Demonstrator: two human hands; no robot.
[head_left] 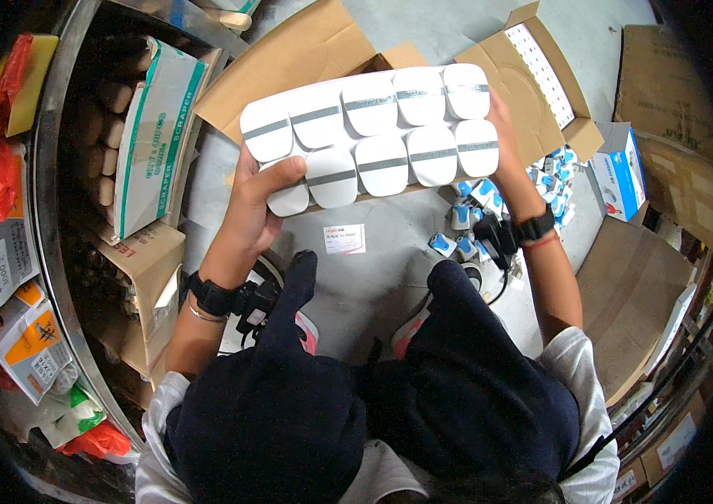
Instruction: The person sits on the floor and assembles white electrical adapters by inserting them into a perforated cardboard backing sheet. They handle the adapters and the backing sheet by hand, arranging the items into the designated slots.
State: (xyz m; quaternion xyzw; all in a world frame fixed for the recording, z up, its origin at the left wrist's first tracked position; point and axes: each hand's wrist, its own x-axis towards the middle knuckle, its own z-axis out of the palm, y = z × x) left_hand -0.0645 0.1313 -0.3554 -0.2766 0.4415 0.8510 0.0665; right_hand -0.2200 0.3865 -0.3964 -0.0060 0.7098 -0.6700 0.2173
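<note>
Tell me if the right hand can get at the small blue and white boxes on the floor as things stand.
Probably not yet. The right hand grips one end of the tray of white plugs, the left hand the other. The small blue and white boxes lie just below the right wrist, nothing covering them, but that hand is occupied.

Grey concrete floor (390, 277) under even light, littered with flattened brown cardboard boxes (289, 59); a curved grey metal shelf rail (47, 210) borders stocked shelving at left.
</note>
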